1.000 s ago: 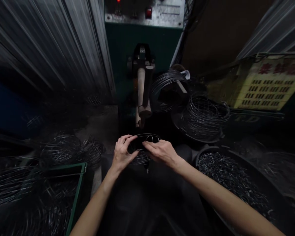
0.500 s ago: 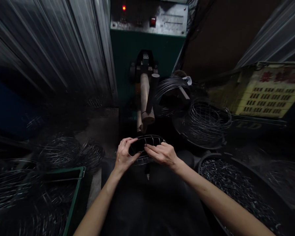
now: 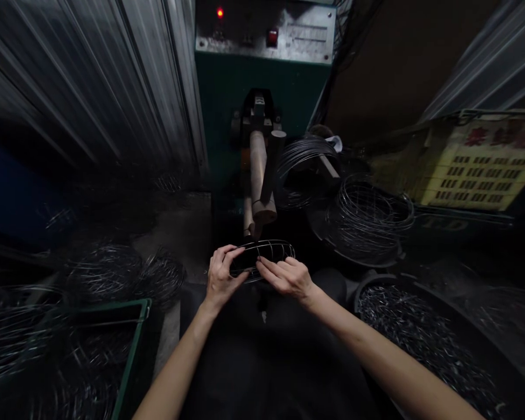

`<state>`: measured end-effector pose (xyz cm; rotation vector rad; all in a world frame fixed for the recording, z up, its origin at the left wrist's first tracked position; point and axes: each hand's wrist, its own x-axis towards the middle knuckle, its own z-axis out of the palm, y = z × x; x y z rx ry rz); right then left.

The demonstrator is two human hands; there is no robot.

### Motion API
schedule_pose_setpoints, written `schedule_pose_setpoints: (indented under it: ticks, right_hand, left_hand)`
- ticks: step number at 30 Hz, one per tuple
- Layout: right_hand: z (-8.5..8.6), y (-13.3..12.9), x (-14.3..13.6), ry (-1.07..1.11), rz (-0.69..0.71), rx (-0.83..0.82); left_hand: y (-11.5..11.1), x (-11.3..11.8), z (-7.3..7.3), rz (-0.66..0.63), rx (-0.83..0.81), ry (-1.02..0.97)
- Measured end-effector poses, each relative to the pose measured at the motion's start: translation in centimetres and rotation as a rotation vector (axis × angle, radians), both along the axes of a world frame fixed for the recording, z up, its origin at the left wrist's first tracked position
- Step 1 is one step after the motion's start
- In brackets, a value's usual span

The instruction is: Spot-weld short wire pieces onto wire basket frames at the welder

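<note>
A round wire frame (image 3: 270, 241) with thin cross wires is held low in front of a green machine (image 3: 227, 81). My left hand (image 3: 221, 274) grips its left side, thumb below and fingers on the upper ring. At its right side, my right hand (image 3: 287, 274) has its fingers closed on a cross wire, the index fingertip near the middle. The machine's two pale electrode arms (image 3: 259, 169) end just above and behind the frame. A gap separates them from my hands.
Wire coils (image 3: 306, 153) and stacked wire rings (image 3: 371, 204) lie to the right, before a yellow crate (image 3: 485, 166). A black tub (image 3: 376, 279) of short metal pieces stands at lower right. At lower left is a green-rimmed bin (image 3: 133, 344) with wire parts.
The lower ring of the wire frame has tilted up a little and now shows less below my fingers. Both hands keep their hold, nearly in the same place.
</note>
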<state>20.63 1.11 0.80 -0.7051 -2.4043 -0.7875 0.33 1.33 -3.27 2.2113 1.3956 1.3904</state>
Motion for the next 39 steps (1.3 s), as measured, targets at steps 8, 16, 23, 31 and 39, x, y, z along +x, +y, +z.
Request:
schedule_pose_setpoints:
  ticks: [8, 16, 23, 31, 39]
  right_hand:
    - [-0.2, 0.0, -0.5, 0.017, -0.018, 0.081]
    - [-0.2, 0.0, -0.6, 0.034, -0.032, 0.098]
    - [-0.1, 0.9, -0.9, 0.037, -0.048, 0.118]
    - [-0.2, 1.0, -0.7, 0.01, -0.012, 0.11]
    - [-0.1, 1.1, -0.4, 0.002, 0.017, 0.062]
  left_hand:
    - [0.2, -0.2, -0.4, 0.002, 0.0, 0.013]
    - [0.5, -0.4, 0.0, -0.018, 0.024, 0.008]
    - [1.9, -0.6, 0.3, -0.03, -0.001, 0.053]
    - [1.9, -1.0, -0.3, -0.048, 0.037, 0.065]
    - [1.7, -1.0, -0.4, -0.051, 0.045, 0.087]
